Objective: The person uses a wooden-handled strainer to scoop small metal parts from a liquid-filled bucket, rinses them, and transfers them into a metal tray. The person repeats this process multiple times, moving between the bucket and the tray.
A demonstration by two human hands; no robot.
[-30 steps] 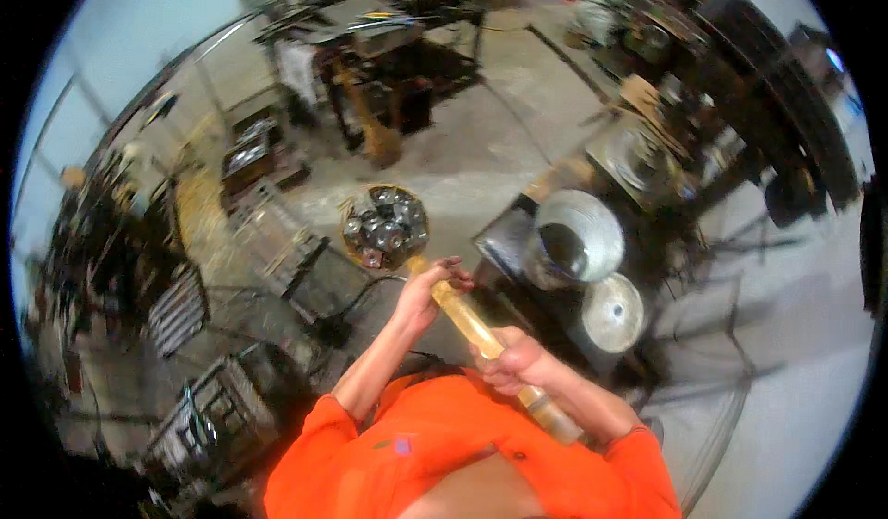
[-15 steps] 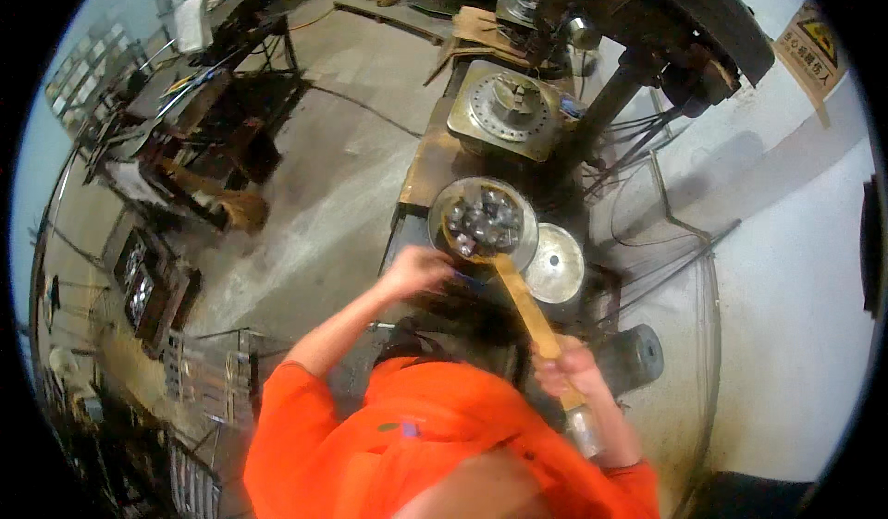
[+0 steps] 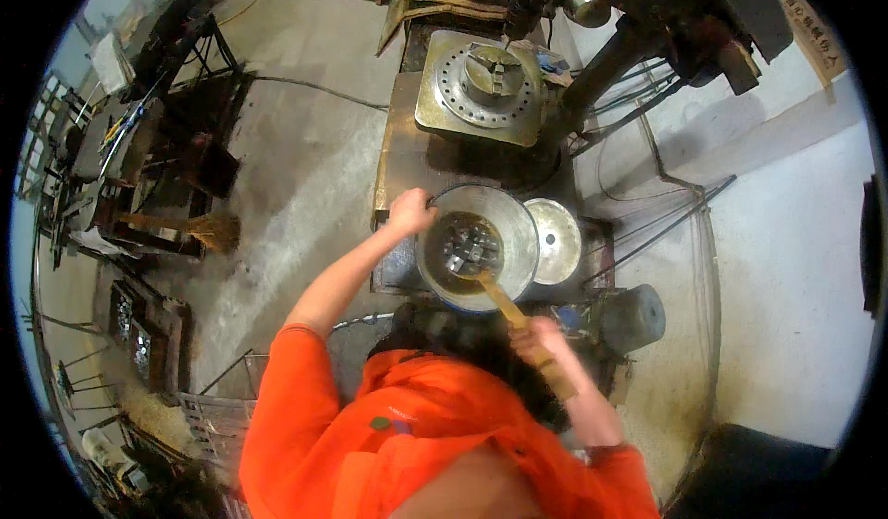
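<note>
A round metal bucket [image 3: 515,228] stands close in front of me, with brownish liquid and several small metal parts [image 3: 470,244] inside. My left hand [image 3: 413,212] is closed on its left rim. My right hand [image 3: 538,339] is wrapped round the flat yellowish handle [image 3: 504,301] of a scoop. That handle slants down over the near rim into the bucket. The scoop's head is low among the metal parts, and its outline is hard to make out. Against the bucket's right side lies a round metal disc [image 3: 555,241] with a small dark hole in its middle.
Beyond the bucket is a square machine table [image 3: 435,117] bearing a round chuck [image 3: 493,77]. A dark drill press [image 3: 610,66] rises at the right. A grey cylinder [image 3: 638,318] lies near the wall. At the left stand a cluttered workbench [image 3: 116,163] and trays of metal parts [image 3: 139,329].
My left hand has moved from beside the scoop's handle to the bucket's left rim. The scoop, held up full of metal parts before, is now lower inside the bucket.
</note>
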